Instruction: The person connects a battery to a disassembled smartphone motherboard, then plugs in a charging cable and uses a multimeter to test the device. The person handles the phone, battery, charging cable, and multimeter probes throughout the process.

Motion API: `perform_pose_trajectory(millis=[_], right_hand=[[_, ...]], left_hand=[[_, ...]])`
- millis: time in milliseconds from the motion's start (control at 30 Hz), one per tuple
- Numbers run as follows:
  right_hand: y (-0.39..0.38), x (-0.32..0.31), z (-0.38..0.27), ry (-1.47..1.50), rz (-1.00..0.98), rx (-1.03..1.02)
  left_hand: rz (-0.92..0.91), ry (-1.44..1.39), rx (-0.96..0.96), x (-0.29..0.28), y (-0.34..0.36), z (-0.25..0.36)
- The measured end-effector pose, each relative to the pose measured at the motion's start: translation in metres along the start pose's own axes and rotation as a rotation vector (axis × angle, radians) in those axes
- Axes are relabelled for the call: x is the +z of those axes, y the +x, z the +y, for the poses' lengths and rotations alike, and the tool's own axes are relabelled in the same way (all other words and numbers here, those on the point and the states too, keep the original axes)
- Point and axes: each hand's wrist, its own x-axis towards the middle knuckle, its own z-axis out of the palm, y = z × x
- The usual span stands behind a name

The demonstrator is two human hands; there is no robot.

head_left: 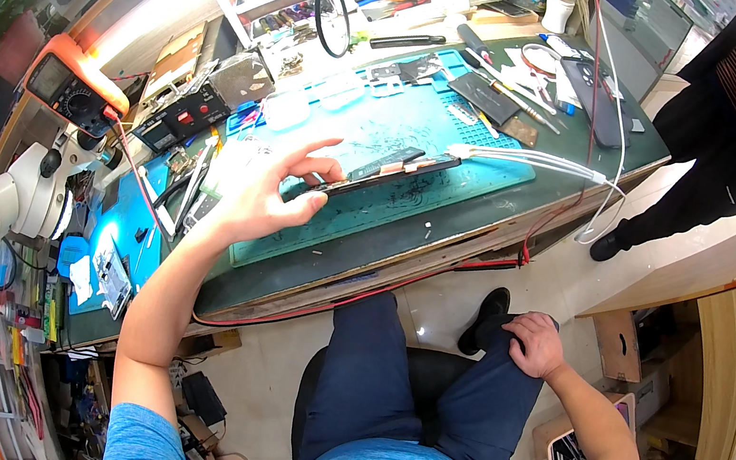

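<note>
Under left fingers [318, 167], blue mat [414, 122]

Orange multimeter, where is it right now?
In the head view, the orange multimeter is toward the upper left, just left of the black box with red switches and above the white microscope.

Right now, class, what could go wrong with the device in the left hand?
Only the left hand holds the tilted device; the right hand rests on the leg, so a slip might go uncaught. White cables at its far end loop past the table edge; a snag could tug it.
</note>
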Motion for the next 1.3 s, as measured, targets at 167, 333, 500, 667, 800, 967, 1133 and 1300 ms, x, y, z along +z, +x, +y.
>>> perform_pose_trajectory(millis=[167, 333, 500, 667, 800, 967, 1133, 1300], right_hand=[[-0.0004, 0.0008, -0.0004, -0.003, 0.006, 0.001], [0.0013, -0.0015, -0.0010, -0.003, 0.002, 0.001], [0.0010, -0.0020, -0.0028, -0.001, 0.010, -0.003], [0.0009, -0.0013, -0.0020, -0.005, 0.014, -0.003], [0.0014, -0.0029, -0.0033, 0.000, 0.005, 0.005], [0.0013, -0.0030, -0.0032, -0.005, 0.006, 0.002], [0.0005, -0.0039, -0.0029, -0.002, 0.003, 0.000], [0.0001, -0.0038, -0.0031, 0.007, 0.002, 0.000]], left_hand=[[-0.004, 0.014, 0.000, -0.0002, 0.0001, 0.0019], [0.006, 0.015, 0.007, 0.0006, 0.0000, 0.0004], [0.003, 0.041, 0.002, 0.0002, -0.0004, 0.0026], [0.004, 0.047, 0.002, -0.0003, -0.0006, 0.0031], [0.001, 0.030, -0.001, 0.0002, -0.0001, 0.0030], [-0.008, 0.001, 0.028, -0.0016, -0.0006, -0.0005], [0.002, 0.010, 0.041, -0.0006, 0.0000, -0.0022], [0.000, 0.006, 0.033, -0.0008, 0.0004, -0.0029]])
